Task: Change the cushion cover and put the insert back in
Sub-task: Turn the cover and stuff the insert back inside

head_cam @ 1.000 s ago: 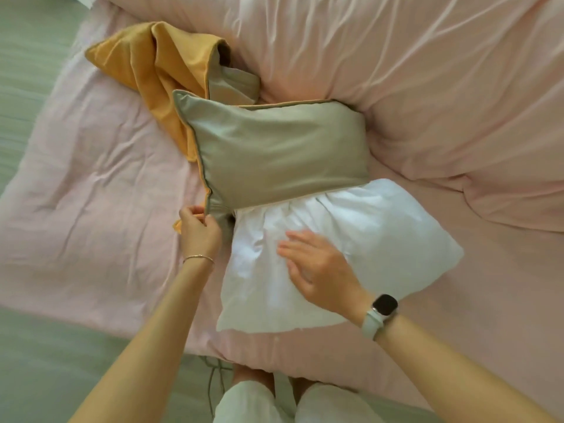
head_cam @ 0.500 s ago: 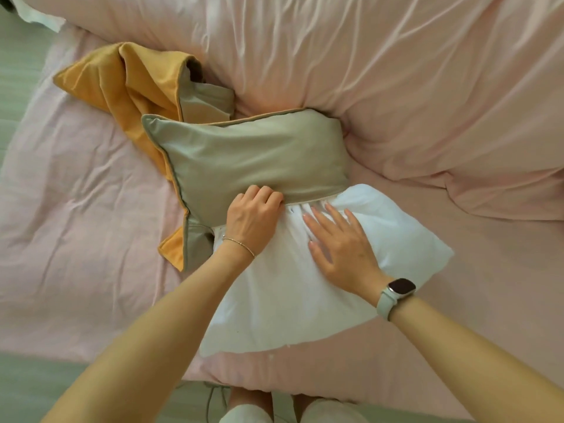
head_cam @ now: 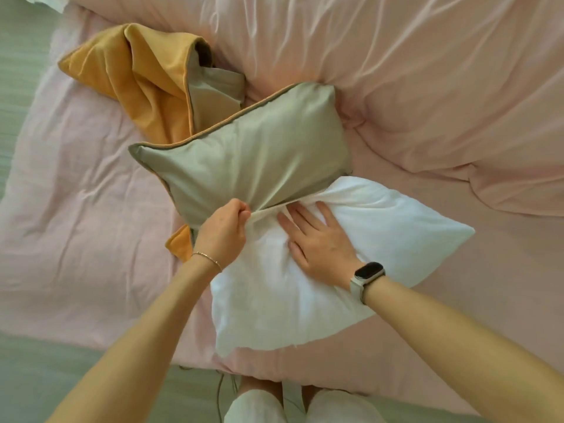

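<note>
Head view: I see my left hand (head_cam: 224,236) pinching the open edge of the grey-green cover (head_cam: 244,166), fingers curled tight. My right hand (head_cam: 320,245) presses flat, fingers spread, on the white insert (head_cam: 274,300), whose far half is hidden inside the cover, on the pink bed (head_cam: 76,209).

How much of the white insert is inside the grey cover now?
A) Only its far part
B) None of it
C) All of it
A: the white insert enters the grey cover only at its far end; most lies outside on the bed.
</note>
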Available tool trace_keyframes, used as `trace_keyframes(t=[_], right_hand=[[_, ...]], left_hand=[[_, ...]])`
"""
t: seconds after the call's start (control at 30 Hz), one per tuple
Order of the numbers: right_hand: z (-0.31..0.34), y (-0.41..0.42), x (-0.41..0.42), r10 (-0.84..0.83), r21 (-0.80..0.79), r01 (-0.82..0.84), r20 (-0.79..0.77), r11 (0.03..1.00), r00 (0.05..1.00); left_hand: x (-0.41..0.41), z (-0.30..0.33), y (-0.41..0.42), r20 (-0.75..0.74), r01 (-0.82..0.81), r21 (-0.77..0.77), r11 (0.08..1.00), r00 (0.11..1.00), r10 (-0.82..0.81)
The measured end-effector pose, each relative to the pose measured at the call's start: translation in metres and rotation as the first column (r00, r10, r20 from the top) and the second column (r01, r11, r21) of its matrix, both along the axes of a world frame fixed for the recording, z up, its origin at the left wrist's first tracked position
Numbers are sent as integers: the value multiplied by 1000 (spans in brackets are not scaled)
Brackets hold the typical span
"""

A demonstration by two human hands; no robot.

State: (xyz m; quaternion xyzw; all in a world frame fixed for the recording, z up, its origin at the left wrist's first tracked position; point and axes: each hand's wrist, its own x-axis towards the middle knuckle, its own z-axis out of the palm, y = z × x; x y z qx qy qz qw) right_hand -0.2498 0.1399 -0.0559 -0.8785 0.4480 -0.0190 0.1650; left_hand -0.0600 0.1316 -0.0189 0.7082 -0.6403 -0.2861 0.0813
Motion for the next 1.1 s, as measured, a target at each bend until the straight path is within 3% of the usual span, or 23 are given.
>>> trace_keyframes(t=[0.07, 0.13, 0.2, 0.27, 0.33, 0.43, 0.5, 0.53, 0.63, 0.73, 0.8, 0.83, 0.9, 1.0, 1.03, 1.1], right_hand=[[13, 11, -17, -45, -119, 88, 325, 989, 945], [27, -6, -34, -207, -172, 320, 474, 932, 856], [32, -38, -54, -531, -146, 598, 329, 788, 780], [40, -56, -67, -707, 199, 686, 52, 700, 706], [44, -50, -68, -611, 465, 564, -60, 683, 789], [54, -17, -58, -447, 449, 410, -24, 794, 894], [60, 0, -54, -455, 570, 342, 63, 747, 888], [62, 6, -52, -515, 690, 276, 161, 669, 842], [73, 26, -45, -765, 930, -89, 345, 356, 544], [71, 29, -46, -902, 905, -386, 306, 176, 305], [71, 21, -49, -945, 874, -478, 223, 85, 240], [72, 15, -49, -951, 882, -466, 201, 70, 236], [71, 4, -45, -961, 952, -276, 190, 131, 199], [59, -10, -39, -967, 940, 226, 243, 255, 82], [52, -14, -42, -954, 875, 380, 267, 301, 140], [36, -20, -50, -885, 751, 501, 241, 430, 399]], left_hand=[[13, -3, 1, 36, -4, 3, 1000, 999, 4], [12, -2, 7, 58, 10, -33, 999, 998, -8], [6, -2, 15, 94, -12, -78, 997, 995, 19], [2, -1, 21, 89, -33, -126, 991, 995, 45], [-2, 1, 25, 61, -8, -178, 984, 998, 20], [-14, 10, 27, 1, 16, -334, 942, 1000, -17], [-31, 20, 26, -51, 27, -450, 892, 997, -57], [-41, 25, 27, -72, 41, -475, 879, 994, -86], [-69, 41, 43, -55, 129, -402, 906, 985, -164], [-69, 36, 78, 80, 235, -254, 938, 972, -222], [-56, 27, 91, 155, 248, -215, 945, 964, -217], [-48, 23, 91, 176, 238, -230, 944, 964, -201], [-36, 18, 83, 229, 230, -287, 930, 959, -166], [-27, 14, 67, 320, 274, -366, 889, 935, -156], [-27, 14, 63, 326, 283, -386, 878, 932, -157], [-26, 17, 57, 318, 289, -427, 857, 935, -157]])
